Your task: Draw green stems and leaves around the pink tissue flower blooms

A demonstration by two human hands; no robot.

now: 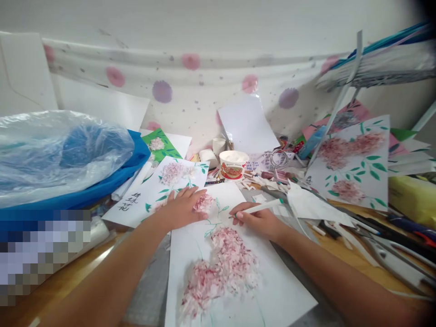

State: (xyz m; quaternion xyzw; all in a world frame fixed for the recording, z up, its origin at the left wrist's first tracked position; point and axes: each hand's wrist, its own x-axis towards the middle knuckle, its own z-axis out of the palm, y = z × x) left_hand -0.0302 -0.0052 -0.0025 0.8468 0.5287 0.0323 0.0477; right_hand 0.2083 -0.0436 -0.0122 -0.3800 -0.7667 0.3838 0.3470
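Observation:
A white sheet of paper (279,295) lies before me, with raised pink-and-white paper flowers (235,259) stuck on it and thin green stems and leaf outlines drawn around them. My left hand (185,209) rests on the upper left of the sheet, fingers spread, beside a smaller pink flower (205,202). In my right hand (255,221) is a white marker pen (260,207) with a green end, pinched between thumb and fingers. Its tip is close to the drawn leaves on the paper; whether it touches, I cannot tell.
Finished flower pictures lie at left (134,211) and stand at right (354,170). A paper bowl (234,164) sits behind the sheet. Scissors (391,259) and paper strips crowd the right side. A clear plastic bag (98,141) on blue material bulges at left.

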